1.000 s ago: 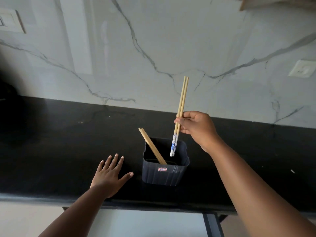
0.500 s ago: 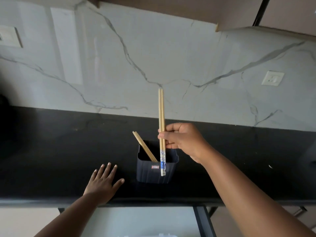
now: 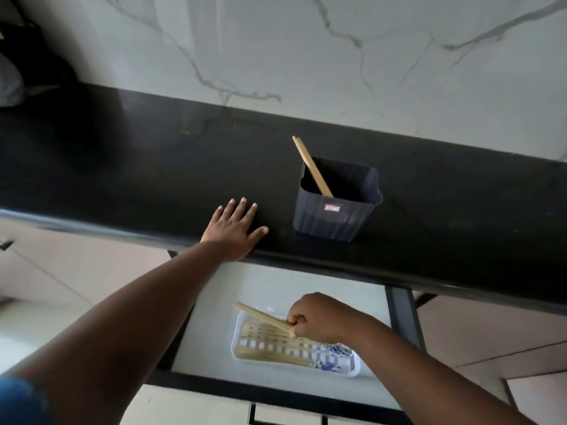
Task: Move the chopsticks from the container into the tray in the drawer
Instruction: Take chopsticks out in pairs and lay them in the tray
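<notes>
- Half a second ago the right hand [image 3: 316, 317] held its pair of pale wooden chopsticks with blue-patterned tips [image 3: 260, 315] upright above the container; now it is down over the open drawer, and the pair lies nearly flat, pointing left just above the tray.
- Its fingers are curled into a closed fist around the pair near one end; the tips are hidden inside the hand.
- Resting flat at the front edge of the glossy black stone countertop [image 3: 153, 167], the left hand [image 3: 234, 230] has its fingers spread wide and holds nothing, much as before.
- Inside the white slotted plastic tray [image 3: 352, 371] on the pale floor of the open drawer [image 3: 214, 317], several more wooden chopsticks [image 3: 270, 357] already lie lengthwise, their blue-patterned ends to the right. I cannot count them.
- One last wooden pair [image 3: 311, 165] leans against the left rim of the dark navy ribbed square plastic container [image 3: 334, 219], which stands on the countertop right of the left hand.
- Judging by this, most of the job is done: the held pair has yet to be let go into the tray, and the leaning pair is left to fetch.
</notes>
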Action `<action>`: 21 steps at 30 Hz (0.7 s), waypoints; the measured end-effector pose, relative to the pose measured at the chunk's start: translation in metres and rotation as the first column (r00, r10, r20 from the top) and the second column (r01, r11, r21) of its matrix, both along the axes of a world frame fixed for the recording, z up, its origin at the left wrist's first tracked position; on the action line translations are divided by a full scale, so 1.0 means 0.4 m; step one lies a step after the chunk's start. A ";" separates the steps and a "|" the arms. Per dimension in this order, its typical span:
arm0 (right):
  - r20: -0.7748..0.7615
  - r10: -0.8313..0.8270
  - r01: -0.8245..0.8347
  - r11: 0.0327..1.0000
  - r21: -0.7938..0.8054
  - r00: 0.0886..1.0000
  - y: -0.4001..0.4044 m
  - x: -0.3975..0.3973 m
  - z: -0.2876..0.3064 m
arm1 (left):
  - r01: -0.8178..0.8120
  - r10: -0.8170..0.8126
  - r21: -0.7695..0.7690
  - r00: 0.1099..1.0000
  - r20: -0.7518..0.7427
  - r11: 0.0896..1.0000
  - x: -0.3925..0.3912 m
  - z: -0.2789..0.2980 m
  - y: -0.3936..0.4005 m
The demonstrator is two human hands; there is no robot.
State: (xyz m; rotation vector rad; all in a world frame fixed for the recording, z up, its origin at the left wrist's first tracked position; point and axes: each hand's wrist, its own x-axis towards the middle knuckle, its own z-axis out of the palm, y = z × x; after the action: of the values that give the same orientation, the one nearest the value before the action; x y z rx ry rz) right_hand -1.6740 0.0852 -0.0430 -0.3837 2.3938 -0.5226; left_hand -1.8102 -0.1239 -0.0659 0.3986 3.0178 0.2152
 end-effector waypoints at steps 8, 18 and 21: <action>-0.007 0.087 -0.084 0.978 0.189 0.996 -0.019 0.051 -0.172 | -0.012 0.012 -0.011 1.000 -0.015 1.000 0.001 -0.007 0.000; -0.004 0.156 -0.147 0.938 0.314 0.988 -0.020 0.055 -0.254 | -0.017 0.016 -0.020 0.998 -0.066 1.000 -0.002 -0.018 -0.003; -0.004 0.144 -0.136 0.941 0.310 0.990 -0.018 0.054 -0.272 | -0.017 0.016 -0.020 0.997 -0.071 1.000 -0.001 -0.017 -0.003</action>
State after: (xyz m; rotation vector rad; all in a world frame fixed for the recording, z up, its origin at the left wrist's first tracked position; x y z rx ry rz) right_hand -1.6524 0.0781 -0.1517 -0.4179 2.4002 -0.0743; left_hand -1.8104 -0.1251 -0.0726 0.3879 3.0911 0.1743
